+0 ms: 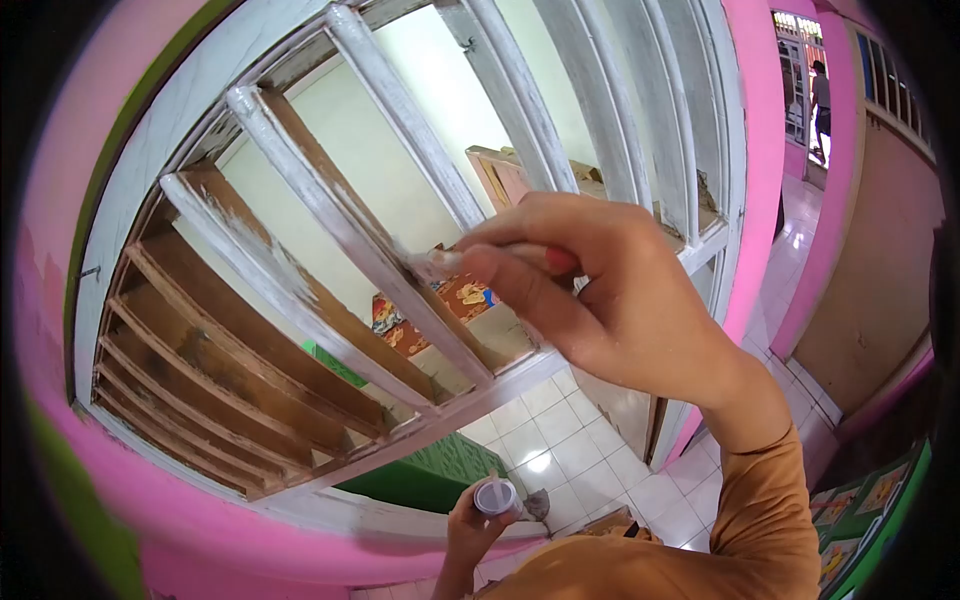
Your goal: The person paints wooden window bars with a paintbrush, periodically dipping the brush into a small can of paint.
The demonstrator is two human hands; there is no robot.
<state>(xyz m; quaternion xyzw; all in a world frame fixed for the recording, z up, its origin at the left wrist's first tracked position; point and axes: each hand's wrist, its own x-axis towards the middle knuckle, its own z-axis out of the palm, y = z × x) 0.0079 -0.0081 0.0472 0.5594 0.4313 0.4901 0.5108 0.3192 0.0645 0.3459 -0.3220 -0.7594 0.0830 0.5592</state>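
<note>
My right hand is closed round a paintbrush with a reddish handle end. The brush's bristles are against the side of a wooden slat in the window frame. White-grey paint covers this slat's front edge, while part of its side is brown. Lower down, my left hand grips a small cup of pale paint. Slats to the right look whitish; those at the lower left are bare brown wood.
A pink wall surrounds the frame. Below stands a green panel beside white floor tiles. Through the slats show a patterned red cloth and a wooden board. A person stands far off in the doorway.
</note>
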